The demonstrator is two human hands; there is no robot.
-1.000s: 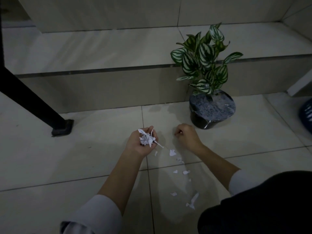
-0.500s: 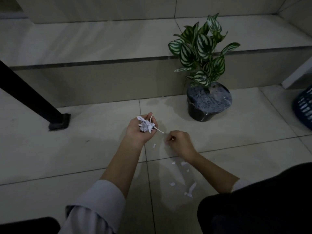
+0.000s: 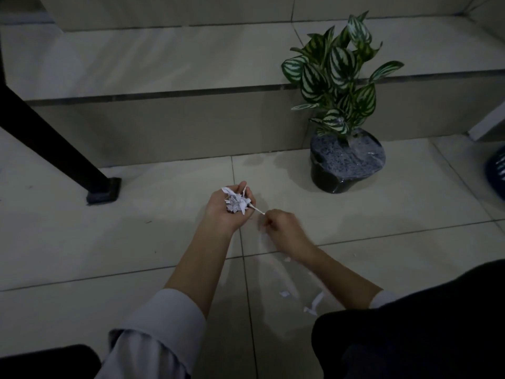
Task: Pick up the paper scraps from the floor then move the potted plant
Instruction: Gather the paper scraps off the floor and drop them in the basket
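My left hand (image 3: 228, 212) is palm up above the tiled floor, cupped around a heap of white paper scraps (image 3: 236, 202). My right hand (image 3: 281, 224) hovers just to its right with the fingers pinched together; what it pinches is blurred. Several loose scraps (image 3: 314, 303) lie on the floor under my right forearm. The potted plant (image 3: 344, 157), striped green leaves in a black pot wrapped in clear film, stands on the floor at the right, against the step.
A tiled step (image 3: 169, 124) runs across the back. A black metal leg with a foot (image 3: 102, 191) stands at the left. A blue basket (image 3: 496, 170) shows at the right edge. My dark-clothed knee (image 3: 410, 329) fills the lower right.
My right hand has come up from the floor near the pot and moved left to my left hand. Fewer scraps lie on the floor. The camera has shifted slightly.
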